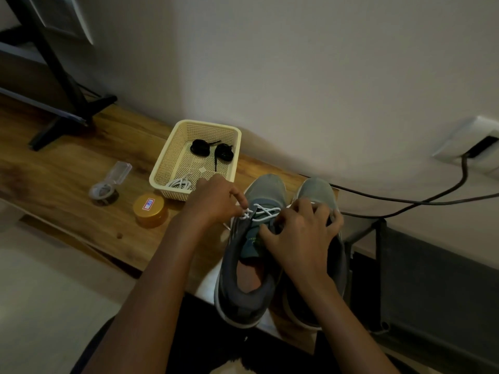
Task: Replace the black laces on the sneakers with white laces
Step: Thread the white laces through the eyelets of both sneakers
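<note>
Two grey sneakers stand side by side on the wooden table, toes toward the wall. The left sneaker [251, 265] has a white lace [263, 211] crossed through its front eyelets. My left hand [216, 201] pinches the lace at the sneaker's left side. My right hand [302, 233] lies over the tongue and the right sneaker [316, 193], fingers curled at the lace on the right eyelets. A cream basket [167, 163] holds two coiled black laces [201, 148] and another white lace [179, 183].
A gold-lidded jar [149, 209] and a small clear container [104, 191] sit left of the sneakers. A black stand foot [67, 117] occupies the table's far left. A dark cable [405, 201] runs from a wall socket [469, 147] behind the sneakers.
</note>
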`<state>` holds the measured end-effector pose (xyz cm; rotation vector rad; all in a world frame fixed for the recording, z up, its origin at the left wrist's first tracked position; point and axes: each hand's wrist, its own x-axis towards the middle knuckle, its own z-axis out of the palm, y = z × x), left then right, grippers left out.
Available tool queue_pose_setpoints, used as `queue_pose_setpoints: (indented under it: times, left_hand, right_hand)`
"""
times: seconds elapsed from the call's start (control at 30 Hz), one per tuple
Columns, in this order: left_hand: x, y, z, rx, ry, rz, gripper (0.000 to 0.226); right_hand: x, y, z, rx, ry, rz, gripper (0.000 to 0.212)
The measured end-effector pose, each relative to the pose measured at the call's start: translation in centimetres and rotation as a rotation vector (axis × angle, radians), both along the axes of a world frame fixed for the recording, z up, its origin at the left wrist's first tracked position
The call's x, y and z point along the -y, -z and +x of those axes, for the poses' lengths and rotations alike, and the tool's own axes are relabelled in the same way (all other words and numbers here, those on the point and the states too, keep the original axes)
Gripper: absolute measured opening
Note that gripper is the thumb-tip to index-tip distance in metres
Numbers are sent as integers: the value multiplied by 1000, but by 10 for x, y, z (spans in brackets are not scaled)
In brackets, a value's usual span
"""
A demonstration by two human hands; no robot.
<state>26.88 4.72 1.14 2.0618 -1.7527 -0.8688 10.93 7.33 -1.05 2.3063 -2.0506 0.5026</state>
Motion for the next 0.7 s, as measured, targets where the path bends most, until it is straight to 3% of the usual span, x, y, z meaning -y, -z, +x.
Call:
queue_pose_setpoints:
  times: [0.1,0.27,0.37,0.5,0.6,0.7]
  left_hand:
    - [-2,1,-5,101,-7,6,2]
    - [-2,0,-13,76,-44,-39,23]
    - [0,-3,-13,-46,-177,-71,27]
    - [3,-12,-3,-299,-386,-224,13]
    - [-1,-16,-10,-520,-291,-106,10]
    - [-2,-12,-13,-364,-125,-93,14]
  right_hand:
    - [4,2,0,-12,-17,-7,26]
    - [5,1,4,-40,-21,42,21]
    - [6,0,3,-30,-16,57,19]
    - [6,1,2,-17,-20,25,19]
    - [7,-1,1,4,-22,26,28]
    - [14,-7,-5,63,3,65,28]
